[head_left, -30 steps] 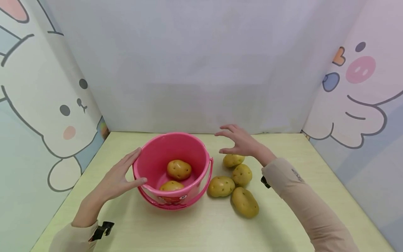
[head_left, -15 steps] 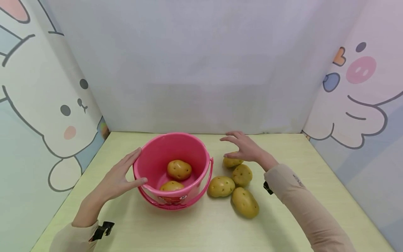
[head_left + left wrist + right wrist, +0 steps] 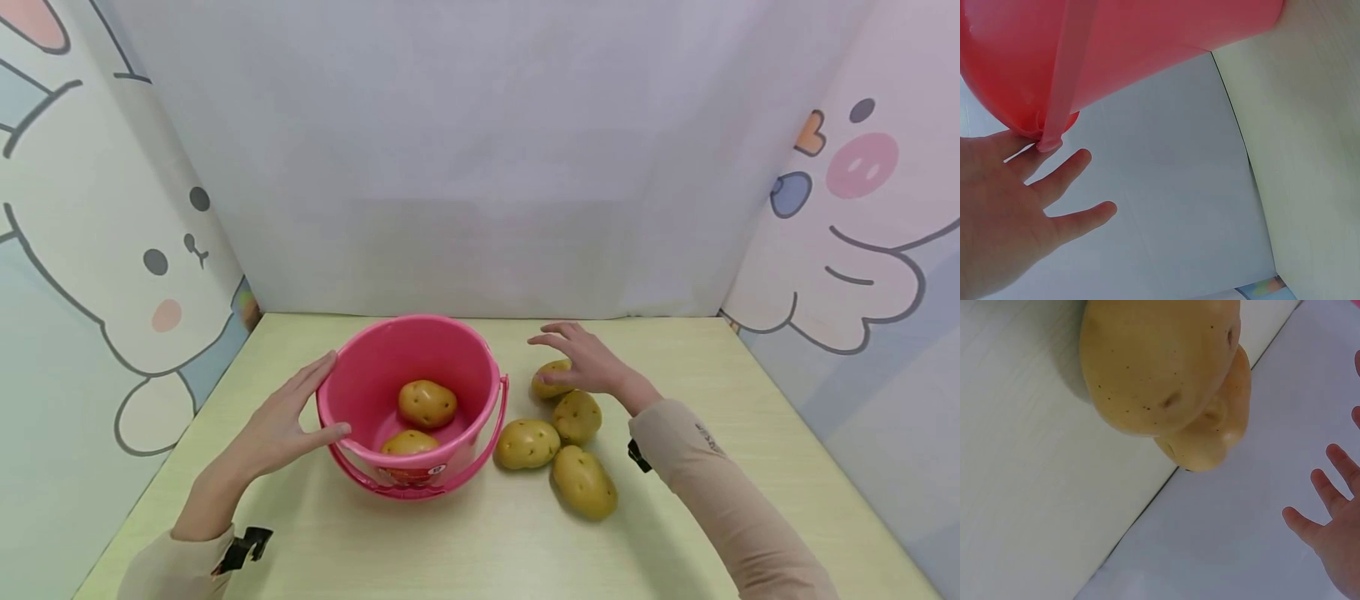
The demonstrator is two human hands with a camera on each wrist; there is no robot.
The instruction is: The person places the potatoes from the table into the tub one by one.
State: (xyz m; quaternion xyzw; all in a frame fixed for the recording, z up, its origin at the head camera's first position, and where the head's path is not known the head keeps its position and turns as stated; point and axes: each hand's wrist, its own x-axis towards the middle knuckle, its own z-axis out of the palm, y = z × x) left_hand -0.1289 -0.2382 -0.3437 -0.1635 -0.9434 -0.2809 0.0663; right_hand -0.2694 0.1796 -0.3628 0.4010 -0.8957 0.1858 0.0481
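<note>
A pink bucket point(image 3: 420, 337) stands on the table with two potatoes inside, one toward the back point(image 3: 427, 404) and one nearer the front wall point(image 3: 409, 442). My left hand point(image 3: 273, 433) rests against its left side, thumb at the rim; the left wrist view has the fingers point(image 3: 1088, 222) spread and straight, touching the rim by the handle joint. My right hand point(image 3: 588, 360) hovers with fingers apart over the farthest loose potato point(image 3: 550, 382), partly covering it. Nothing is held there. In the right wrist view, that hand point(image 3: 1341, 540) is apart from the potatoes point(image 3: 1160, 369).
Nearer than that potato lie more loose ones: a round one point(image 3: 577, 417), one beside the bucket point(image 3: 527, 444) and a long one in front point(image 3: 584, 483). The pink bucket handle point(image 3: 498, 417) hangs down. A pale wall point(image 3: 480, 167) closes off the table's back edge.
My right hand has come down and slightly right, nearer the farthest potato. The left hand, the bucket and the potatoes have stayed where they were.
</note>
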